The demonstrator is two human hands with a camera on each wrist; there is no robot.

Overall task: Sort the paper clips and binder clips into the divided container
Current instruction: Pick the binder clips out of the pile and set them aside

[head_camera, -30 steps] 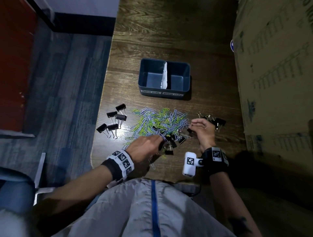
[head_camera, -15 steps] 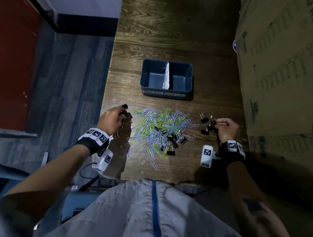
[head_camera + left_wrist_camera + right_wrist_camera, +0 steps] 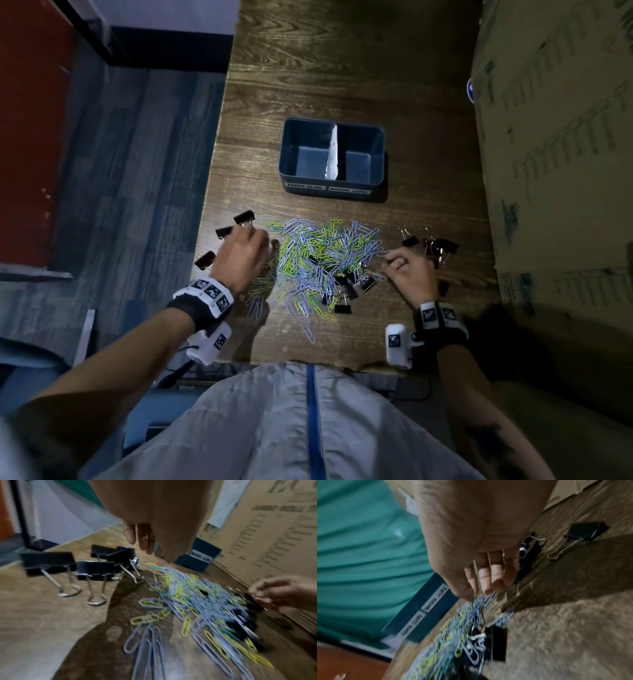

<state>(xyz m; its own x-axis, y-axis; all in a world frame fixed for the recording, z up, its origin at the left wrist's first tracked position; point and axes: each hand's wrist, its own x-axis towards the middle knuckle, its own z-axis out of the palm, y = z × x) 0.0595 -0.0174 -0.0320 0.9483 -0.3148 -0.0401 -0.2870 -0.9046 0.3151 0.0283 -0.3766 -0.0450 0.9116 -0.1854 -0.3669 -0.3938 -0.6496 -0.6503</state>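
A heap of blue and yellow paper clips (image 3: 322,260) lies on the wooden table with a few black binder clips (image 3: 342,308) mixed in near its front. The blue divided container (image 3: 330,186), with a white divider and labelled front, stands behind it, both halves bare. My left hand (image 3: 239,260) hovers with relaxed, empty fingers (image 3: 145,538) over a group of binder clips (image 3: 49,562) at the table's left edge. My right hand (image 3: 407,274) sits at the heap's right edge, fingers curled (image 3: 486,577), seemingly pinching the wire handle of a binder clip; blur hides the detail. More binder clips (image 3: 440,246) lie beyond it.
A tall cardboard box (image 3: 555,171) walls off the table's right side, close to the right group of clips. The table's left edge (image 3: 205,222) drops to blue-grey flooring just past the left clips. Bare wood lies between the heap and the container.
My right hand has come back left from the right binder clip group to the heap's edge. My left hand has shifted slightly right over the left group and hangs empty.
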